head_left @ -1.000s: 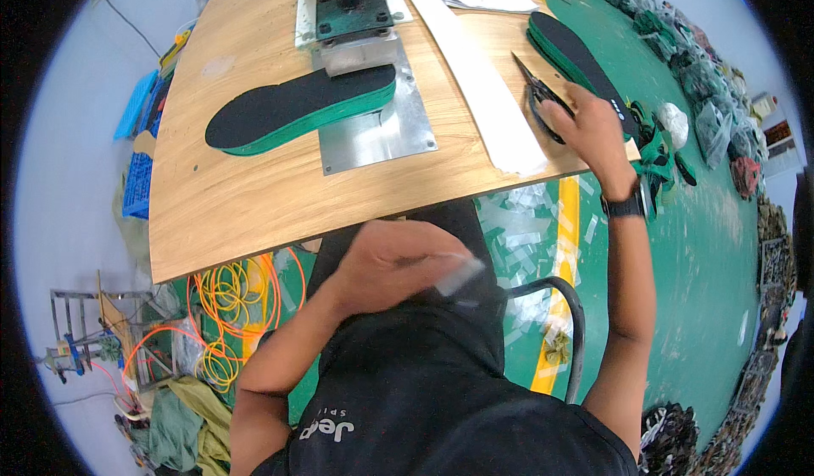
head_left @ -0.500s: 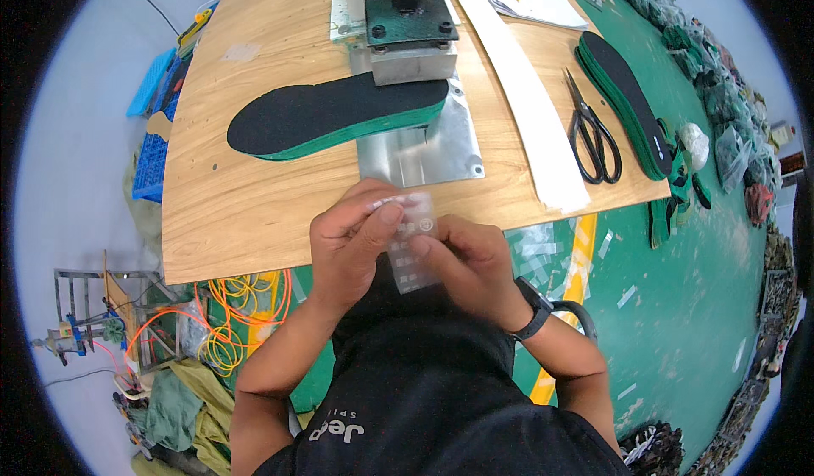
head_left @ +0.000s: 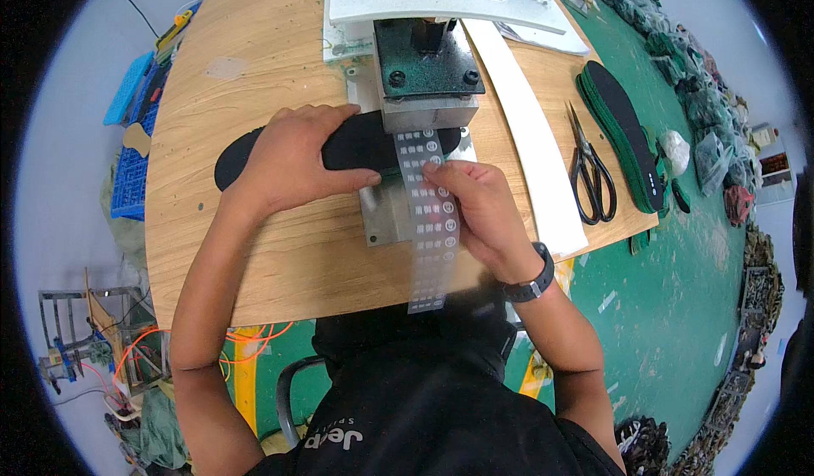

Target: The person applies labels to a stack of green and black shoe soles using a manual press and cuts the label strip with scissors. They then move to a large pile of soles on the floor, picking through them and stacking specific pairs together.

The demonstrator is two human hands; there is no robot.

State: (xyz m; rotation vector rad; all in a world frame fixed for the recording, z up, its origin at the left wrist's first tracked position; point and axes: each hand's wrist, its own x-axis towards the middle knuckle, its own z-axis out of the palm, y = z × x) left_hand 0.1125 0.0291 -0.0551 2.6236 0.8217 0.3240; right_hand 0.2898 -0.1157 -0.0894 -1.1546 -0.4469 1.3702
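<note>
A black-topped insole (head_left: 360, 145) lies on the table, its right end beneath the metal block (head_left: 431, 114) of a press. My left hand (head_left: 292, 155) rests spread over the insole, thumb stretched along its near side and fingers at its far side. Between thumb and fingers, my right hand (head_left: 481, 209) pinches a translucent strip (head_left: 426, 239) printed with rows of white marks. The strip's far end lies over the insole, just at the block's front edge. Its near end hangs past the table edge. A metal plate (head_left: 386, 217) sits under the insole.
Black-handled scissors (head_left: 593, 175) and a stack of insoles (head_left: 623, 133) lie at the right. A long white strip (head_left: 526, 137) runs between them and the press. Blue baskets (head_left: 133, 171) stand off the table's left edge. Orange hoses (head_left: 254, 338) lie below.
Both hands have moved away from my body to the press. My left hand has come onto the insole. The strip, held up in both hands before, now extends from the block in my right hand.
</note>
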